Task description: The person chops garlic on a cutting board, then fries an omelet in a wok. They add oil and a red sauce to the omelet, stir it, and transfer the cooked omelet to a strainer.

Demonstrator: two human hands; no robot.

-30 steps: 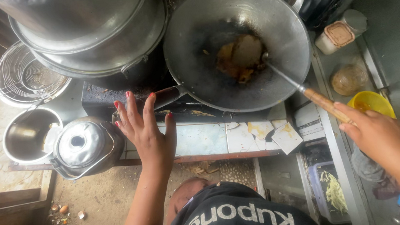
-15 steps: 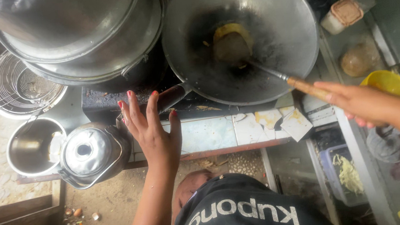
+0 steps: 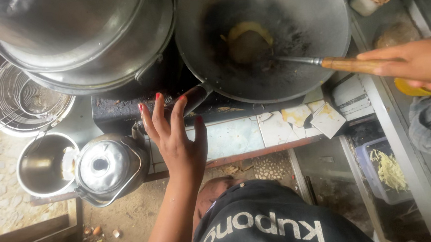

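Item as I see it: my right hand (image 3: 418,64) clenched round the wooden handle of a metal spatula (image 3: 323,62) whose blade lies in the dark wok (image 3: 320,20) beside a yellow patch of food (image 3: 247,39), my left hand (image 3: 176,139) spread, fingers splayed, at the wok handle (image 3: 195,94), kettle (image 3: 107,168) just left.

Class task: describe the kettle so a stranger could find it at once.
Start at the big dark wok, then go to the counter corner beside the left hand. The kettle sits there: rounded, shiny metal, knobbed lid, wire handle, unlike the open steel bowl next to it.
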